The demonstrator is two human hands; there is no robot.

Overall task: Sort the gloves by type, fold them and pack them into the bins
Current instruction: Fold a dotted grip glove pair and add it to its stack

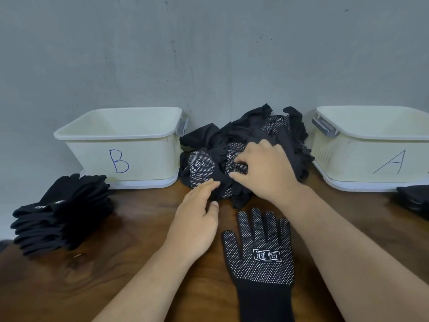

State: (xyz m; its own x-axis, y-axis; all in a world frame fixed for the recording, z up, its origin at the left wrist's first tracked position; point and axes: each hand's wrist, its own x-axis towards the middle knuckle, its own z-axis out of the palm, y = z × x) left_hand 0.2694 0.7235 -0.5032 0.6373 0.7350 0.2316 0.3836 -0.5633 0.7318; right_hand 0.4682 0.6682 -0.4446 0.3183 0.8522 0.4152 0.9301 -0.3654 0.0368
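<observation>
A heap of black gloves (246,133), some with white dots, lies on the wooden table (130,259) between two white bins. Bin B (120,147) stands to the left of the heap and bin A (371,147) to the right. My right hand (267,170) sits on the front of the heap, its fingers curled into a dotted glove. Beside it, my left hand (197,217) touches the heap's front edge with straight fingers. One dotted black glove (260,256) lies flat, palm up, below my hands.
A stack of folded plain black gloves (62,214) sits at the left, in front of bin B. More black gloves (415,198) show at the right edge below bin A. A grey wall rises directly behind the bins.
</observation>
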